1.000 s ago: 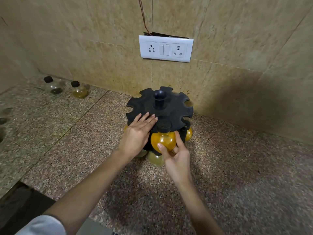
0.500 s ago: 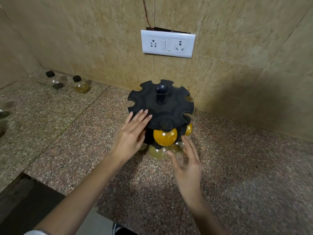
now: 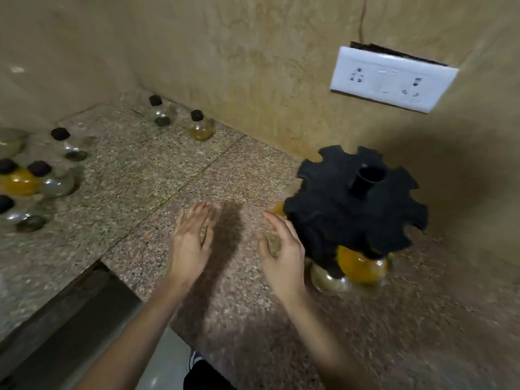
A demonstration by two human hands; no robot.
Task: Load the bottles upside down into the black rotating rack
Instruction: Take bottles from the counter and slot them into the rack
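Note:
The black rotating rack [image 3: 334, 215] stands at the right on the granite counter [image 3: 157, 175], near the wall. An orange-filled bottle [image 3: 358, 266] hangs upside down under its front edge, with a paler bottle [image 3: 326, 278] beside it lower down. My left hand [image 3: 190, 243] hovers open over the counter, left of the rack. My right hand [image 3: 282, 250] is open too, just left of the rack and holding nothing. Two upright black-capped bottles [image 3: 199, 126] stand by the back wall. Several more bottles [image 3: 42, 178] cluster at the far left.
A white switch and socket plate [image 3: 391, 78] is on the tiled wall above the rack. The counter's front edge [image 3: 118, 280] drops to a dark gap and the floor at lower left. The side wall closes off the left corner.
The view has swung left, so the rack now sits at the right. Both hands have come off the rack and moved left; my right hand released the orange bottle earlier.

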